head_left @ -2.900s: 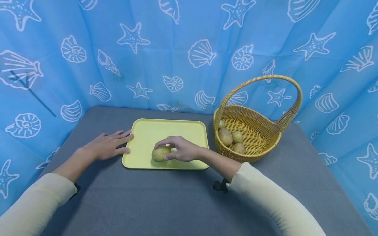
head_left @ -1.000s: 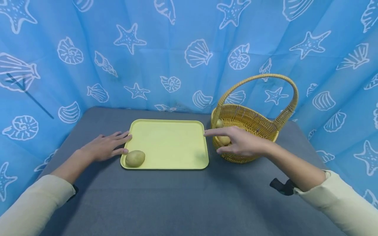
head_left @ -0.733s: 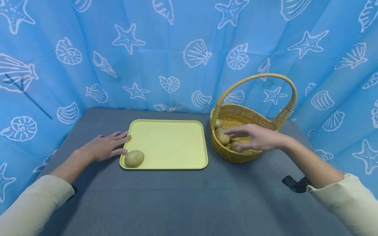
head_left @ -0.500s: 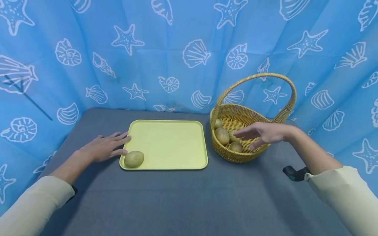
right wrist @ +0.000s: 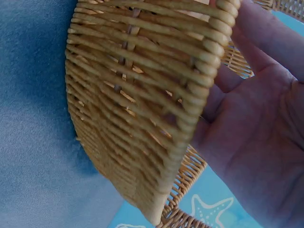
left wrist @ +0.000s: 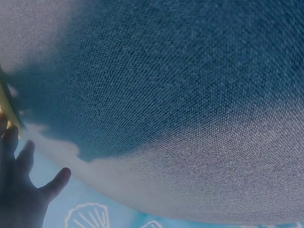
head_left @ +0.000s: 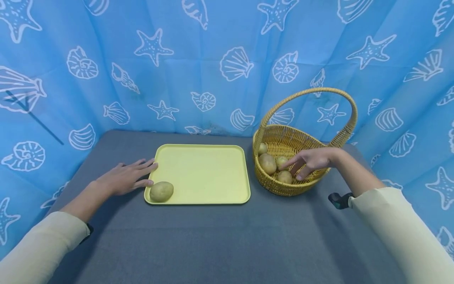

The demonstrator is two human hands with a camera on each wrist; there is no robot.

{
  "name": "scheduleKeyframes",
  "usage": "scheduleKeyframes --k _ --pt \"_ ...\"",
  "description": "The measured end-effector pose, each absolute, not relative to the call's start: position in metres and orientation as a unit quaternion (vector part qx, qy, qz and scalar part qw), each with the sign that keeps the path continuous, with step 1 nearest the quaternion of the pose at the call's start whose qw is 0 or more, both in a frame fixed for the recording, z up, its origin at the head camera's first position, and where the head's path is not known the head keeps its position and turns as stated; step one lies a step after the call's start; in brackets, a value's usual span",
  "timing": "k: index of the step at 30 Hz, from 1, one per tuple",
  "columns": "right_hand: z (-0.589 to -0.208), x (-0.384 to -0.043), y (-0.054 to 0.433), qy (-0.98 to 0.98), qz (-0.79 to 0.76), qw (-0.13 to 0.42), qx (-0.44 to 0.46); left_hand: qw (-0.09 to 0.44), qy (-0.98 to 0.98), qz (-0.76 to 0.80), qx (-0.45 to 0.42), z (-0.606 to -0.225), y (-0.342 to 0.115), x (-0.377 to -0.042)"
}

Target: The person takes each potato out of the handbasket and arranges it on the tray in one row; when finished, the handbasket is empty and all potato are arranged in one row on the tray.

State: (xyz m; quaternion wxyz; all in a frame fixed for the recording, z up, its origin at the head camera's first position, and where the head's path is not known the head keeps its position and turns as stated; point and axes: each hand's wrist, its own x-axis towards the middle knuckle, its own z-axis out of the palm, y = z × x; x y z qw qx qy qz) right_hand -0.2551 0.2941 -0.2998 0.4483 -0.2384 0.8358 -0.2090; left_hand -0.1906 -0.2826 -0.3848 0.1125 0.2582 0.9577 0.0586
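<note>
My left hand [head_left: 127, 177] rests with spread fingers at the left edge of the yellow tray [head_left: 202, 173]. A potato [head_left: 161, 191] lies in the tray's near left corner, close to that thumb. On the right, my right hand [head_left: 313, 159] reaches over the rim into the wicker basket [head_left: 283, 190]. Its index finger stretches to a small potato [head_left: 281, 162], and the thumb is lower, near another potato [head_left: 285, 177]. I cannot tell whether the fingers touch either one. In the right wrist view the basket wall [right wrist: 137, 95] hides the fingertips of the right hand [right wrist: 261, 133].
A larger potato [head_left: 267, 163] and one by the handle's base [head_left: 262, 148] lie at the basket's left side. The basket handle [head_left: 312, 90] arches above. Grey cloth [head_left: 213, 244] covers the table, and a blue shell-patterned curtain [head_left: 198, 47] hangs behind.
The right hand let go of the potato at the tray's near left corner, moved right to the basket, and has lowered its fingers among the potatoes there. The left hand has stayed put.
</note>
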Motion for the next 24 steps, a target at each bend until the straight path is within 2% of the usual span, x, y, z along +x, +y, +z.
scheduleKeyframes --k 8,14,19,24 --pt "-0.304 -0.266 0.283 0.806 -0.238 0.514 -0.171 0.109 0.958 0.057 0.260 -0.388 -0.285 -0.191" --pt "-0.307 -0.271 0.276 0.804 -0.245 0.523 -0.142 0.111 0.958 0.062 0.257 -0.387 -0.284 -0.190" --pt "-0.310 -0.272 0.268 0.806 -0.244 0.515 -0.161 0.116 0.958 0.068 0.252 -0.386 -0.284 -0.190" --pt "-0.312 -0.271 0.267 0.829 -0.224 0.473 -0.196 0.117 0.957 0.075 0.253 -0.385 -0.284 -0.191"
